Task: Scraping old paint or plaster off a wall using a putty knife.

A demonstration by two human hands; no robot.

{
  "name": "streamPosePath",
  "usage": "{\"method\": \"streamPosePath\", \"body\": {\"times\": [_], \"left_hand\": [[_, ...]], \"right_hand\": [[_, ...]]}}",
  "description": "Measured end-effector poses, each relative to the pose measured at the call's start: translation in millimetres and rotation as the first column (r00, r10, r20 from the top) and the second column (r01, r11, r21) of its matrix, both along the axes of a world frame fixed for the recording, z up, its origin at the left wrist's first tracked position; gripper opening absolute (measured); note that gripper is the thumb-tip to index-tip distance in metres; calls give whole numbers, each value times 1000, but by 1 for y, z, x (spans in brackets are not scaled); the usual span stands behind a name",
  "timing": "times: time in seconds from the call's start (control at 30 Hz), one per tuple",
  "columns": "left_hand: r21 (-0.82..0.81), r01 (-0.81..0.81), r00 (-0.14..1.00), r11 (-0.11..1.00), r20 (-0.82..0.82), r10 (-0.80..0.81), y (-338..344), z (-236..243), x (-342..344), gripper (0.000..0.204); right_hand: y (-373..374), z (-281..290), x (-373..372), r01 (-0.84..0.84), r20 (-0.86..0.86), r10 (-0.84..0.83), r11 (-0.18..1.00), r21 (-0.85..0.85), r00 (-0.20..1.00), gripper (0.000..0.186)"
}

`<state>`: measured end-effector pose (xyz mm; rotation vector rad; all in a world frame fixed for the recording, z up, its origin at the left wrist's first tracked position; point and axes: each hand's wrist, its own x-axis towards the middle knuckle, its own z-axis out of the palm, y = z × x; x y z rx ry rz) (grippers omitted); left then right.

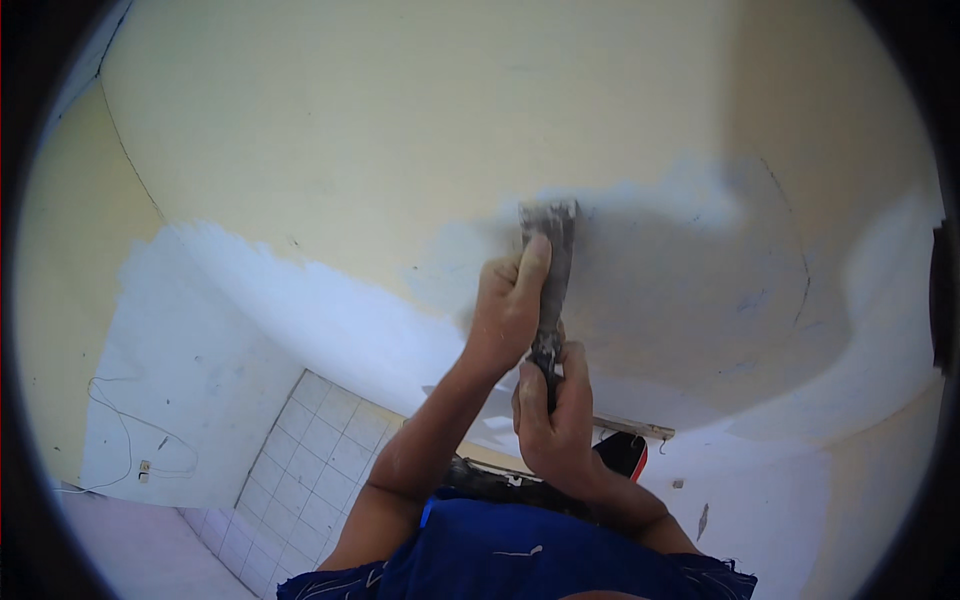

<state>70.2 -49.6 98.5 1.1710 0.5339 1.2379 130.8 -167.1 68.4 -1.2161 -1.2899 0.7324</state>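
A putty knife [561,265] with a worn, whitish-smeared metal blade and a dark handle points up the wall, its wide tip at or very close to the surface. My left hand [508,305] is closed on the blade, the thumb lying along its face. Lower down, my right hand [560,420] wraps round the handle. Around the blade, the cream wall [400,130] gives way to a patchy whitish-grey area [680,300], partly in shadow. Whether the blade's edge presses on the wall cannot be made out.
White tiles [325,430] cover a lower wall section at left. A thin cable [128,440] hangs by a small socket [145,470]. Behind my right forearm are a wooden strip with hooks [640,428] and a black-and-red object [625,455]. A crack [800,260] runs down the wall at right.
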Motion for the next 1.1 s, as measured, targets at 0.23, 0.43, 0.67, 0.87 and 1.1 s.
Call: {"method": "streamPosePath", "body": {"times": [0.23,0.43,0.67,0.87,1.1], "left_hand": [[-59,80,993,995,90,-74,-2,21,-4,44],[-15,18,1000,1000,20,-18,2,-8,-2,48],[-128,75,994,989,89,-64,-6,10,-10,49],[-105,58,997,993,47,-53,-3,3,-9,46],[-47,-4,1000,999,26,6,2,-3,-4,48]], "right_hand": [[5,18,-9,-19,-69,20,1000,8,997,17],[2,1,-3,-34,-39,33,999,-21,999,17],[0,10,-15,-6,-46,6,1000,-3,999,16],[0,8,-12,3,22,-2,999,-33,1000,17],[5,1,-7,27,10,-27,999,-47,1000,18]]}}
